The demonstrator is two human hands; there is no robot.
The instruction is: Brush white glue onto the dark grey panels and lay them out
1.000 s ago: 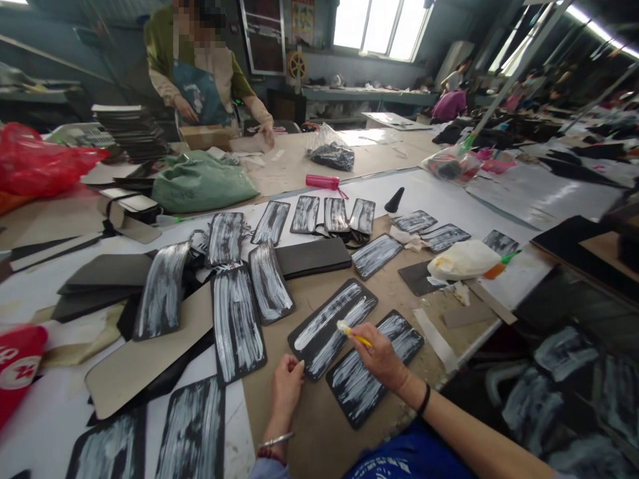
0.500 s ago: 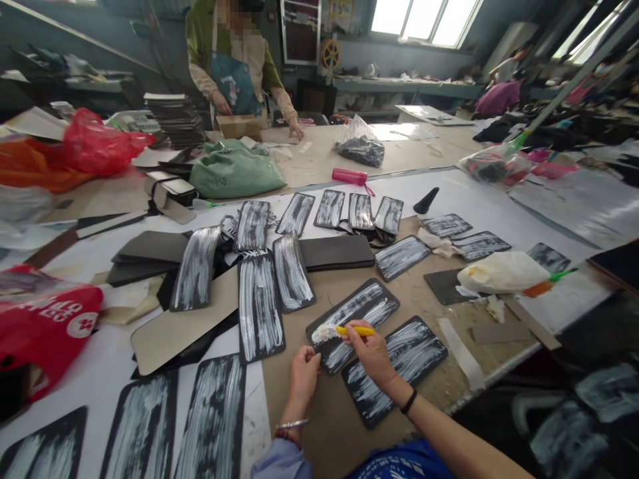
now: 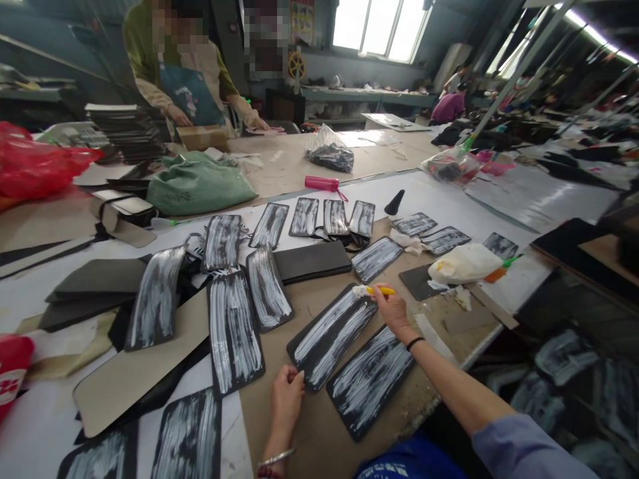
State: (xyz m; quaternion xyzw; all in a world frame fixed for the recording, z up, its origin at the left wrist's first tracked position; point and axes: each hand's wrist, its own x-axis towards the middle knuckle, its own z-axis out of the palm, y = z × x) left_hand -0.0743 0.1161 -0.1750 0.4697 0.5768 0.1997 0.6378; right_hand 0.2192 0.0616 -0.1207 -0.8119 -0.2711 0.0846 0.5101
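Note:
My right hand (image 3: 392, 311) is closed around a yellow-handled brush (image 3: 382, 291). The white-coated bristles touch the far end of a black panel (image 3: 324, 346) with rounded corners, which carries streaky white paste and a dark strip along its middle. At the near left corner of that panel, my left hand (image 3: 288, 398) pinches the edge between thumb and fingers. Just right of it lies a second coated panel (image 3: 369, 386), partly under my right forearm. A coated panel (image 3: 234, 332) rests to the left, beside a curved coated one (image 3: 268, 287).
More coated panels lie at the back and lower left. A whitish bag (image 3: 466, 263) with an orange and green tip sits on the right. Behind are a pink bottle (image 3: 322, 183), a green cloth bag (image 3: 200, 183) and a co-worker (image 3: 187, 80) at a far table.
The brush and my right hand have moved from the panel's near left end to its far right end, leaving more white streaks. My left hand stays at the near corner. The view has shifted right.

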